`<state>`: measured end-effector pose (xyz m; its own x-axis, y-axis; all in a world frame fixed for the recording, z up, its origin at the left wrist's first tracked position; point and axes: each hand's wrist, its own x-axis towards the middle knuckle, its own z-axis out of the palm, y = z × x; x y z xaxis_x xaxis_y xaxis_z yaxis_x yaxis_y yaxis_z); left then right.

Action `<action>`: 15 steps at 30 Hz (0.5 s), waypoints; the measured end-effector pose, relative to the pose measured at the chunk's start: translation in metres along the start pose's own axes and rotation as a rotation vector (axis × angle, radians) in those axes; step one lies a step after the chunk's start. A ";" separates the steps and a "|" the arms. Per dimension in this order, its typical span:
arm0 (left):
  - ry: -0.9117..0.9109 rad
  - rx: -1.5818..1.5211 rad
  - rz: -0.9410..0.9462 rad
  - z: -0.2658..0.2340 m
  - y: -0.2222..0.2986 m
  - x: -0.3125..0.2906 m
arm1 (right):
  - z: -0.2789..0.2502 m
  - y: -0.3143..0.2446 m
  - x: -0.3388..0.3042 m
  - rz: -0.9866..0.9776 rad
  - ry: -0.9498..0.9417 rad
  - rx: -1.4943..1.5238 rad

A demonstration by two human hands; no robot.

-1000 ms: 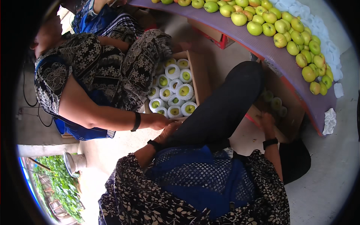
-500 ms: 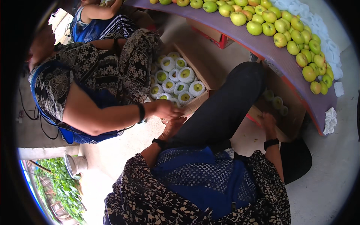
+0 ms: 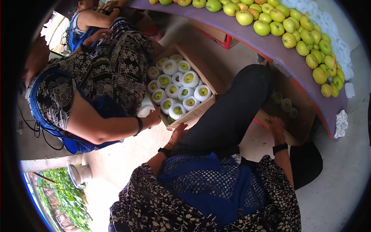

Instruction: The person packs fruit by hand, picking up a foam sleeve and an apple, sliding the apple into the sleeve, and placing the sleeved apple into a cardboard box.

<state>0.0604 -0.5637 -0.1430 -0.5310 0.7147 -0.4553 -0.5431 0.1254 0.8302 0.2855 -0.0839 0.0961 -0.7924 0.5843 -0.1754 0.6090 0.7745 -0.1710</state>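
My left hand is at the near corner of an open cardboard box, fingers curled against its lower edge and partly hidden. Inside that box sit several yellow-green apples, each in a white foam net. My right hand is closed on the near edge of a second cardboard box, which stands partly under the table. A few netted apples lie in its shadowed inside. My dark-trousered knee rises between the two boxes.
Many bare apples cover the purple-topped table, with white foam nets behind them. A co-worker sits at my left, one hand by the first box. Farther back is another person. A metal pot stands at left.
The co-worker's near hand has drawn back leftward from beside my left hand, and their body has leaned away, uncovering more of the netted apples. My right hand keeps its place.
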 end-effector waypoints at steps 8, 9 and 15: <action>-0.078 -0.705 -0.157 0.068 0.093 -0.013 | -0.004 0.007 -0.009 0.044 -0.016 -0.013; -0.092 -0.506 -0.156 0.084 0.124 -0.010 | -0.004 0.007 -0.010 0.044 -0.011 -0.025; -0.279 -0.282 -0.034 0.129 0.188 0.071 | 0.002 0.008 -0.009 0.014 -0.040 -0.062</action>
<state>0.0043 -0.4010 0.0219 -0.3335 0.8779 -0.3436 -0.7353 -0.0142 0.6775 0.2972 -0.0836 0.0941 -0.7809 0.5860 -0.2162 0.6156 0.7807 -0.1076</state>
